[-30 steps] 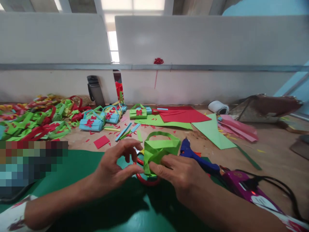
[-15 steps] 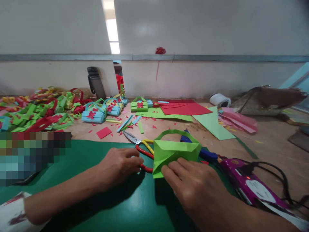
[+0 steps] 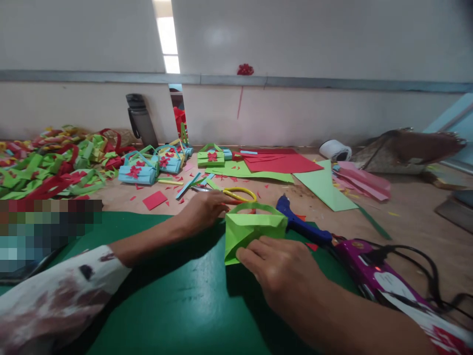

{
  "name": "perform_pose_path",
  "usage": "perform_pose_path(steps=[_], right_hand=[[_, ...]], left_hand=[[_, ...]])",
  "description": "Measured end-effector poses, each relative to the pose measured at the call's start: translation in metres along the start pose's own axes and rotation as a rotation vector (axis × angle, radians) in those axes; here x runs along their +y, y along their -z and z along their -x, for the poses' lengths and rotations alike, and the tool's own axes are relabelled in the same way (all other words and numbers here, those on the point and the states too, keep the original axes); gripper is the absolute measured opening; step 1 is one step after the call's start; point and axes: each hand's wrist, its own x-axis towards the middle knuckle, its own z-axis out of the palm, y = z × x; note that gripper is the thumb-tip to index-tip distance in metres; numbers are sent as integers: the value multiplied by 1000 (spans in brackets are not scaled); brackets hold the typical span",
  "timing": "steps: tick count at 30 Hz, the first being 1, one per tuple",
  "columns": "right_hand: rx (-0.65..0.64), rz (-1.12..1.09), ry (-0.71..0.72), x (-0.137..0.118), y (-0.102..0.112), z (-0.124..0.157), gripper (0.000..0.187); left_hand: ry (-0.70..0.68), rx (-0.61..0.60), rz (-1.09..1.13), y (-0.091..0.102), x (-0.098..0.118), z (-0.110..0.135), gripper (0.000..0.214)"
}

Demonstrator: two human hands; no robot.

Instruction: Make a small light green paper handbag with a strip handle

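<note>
My right hand (image 3: 281,266) pinches a small light-green paper bag (image 3: 254,227), fingers closed on its front near the lower edge. The bag is tilted, with its folded flap and looped handle uppermost. Farther out, my left hand (image 3: 207,209) is closed at the scissors (image 3: 240,191), partly hiding their handles and blades; a yellow handle loop shows beyond the fingers. A blue glue gun (image 3: 301,224) lies just right of the bag. Both hands are over a green mat (image 3: 173,286).
Finished paper bags with red bows (image 3: 136,172) stand at the back left beside a heap of coloured strips (image 3: 55,167). Red sheets (image 3: 284,161) and paper scraps lie along the back. A purple power strip (image 3: 384,276) with black cables sits on the right; a grey bottle (image 3: 142,121) stands against the wall.
My left hand has moved forward with the scissors, from the mat toward the scraps. The green paper bag in my right hand has shifted slightly left.
</note>
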Motion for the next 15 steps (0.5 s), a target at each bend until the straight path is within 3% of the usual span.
perform_pose_path(steps=[2,4,7,10,15], right_hand=[[-30,-46,-4,0,-3,-2,21],[-43,-82,-6,0,-4,-3,20],[-33,-103,35,-2,-6,-4,17],[-5,-120,88,-6,-12,-1,15],[44,-184,112,-12,-20,7,20]], left_hand=[[26,102,-34,21,15,12,21],[-16,123,-46,39,34,30,18],[-117,-98,-13,50,57,57,28],[-144,-336,-93,45,66,71,40],[-147,-553,-296,39,71,71,11]])
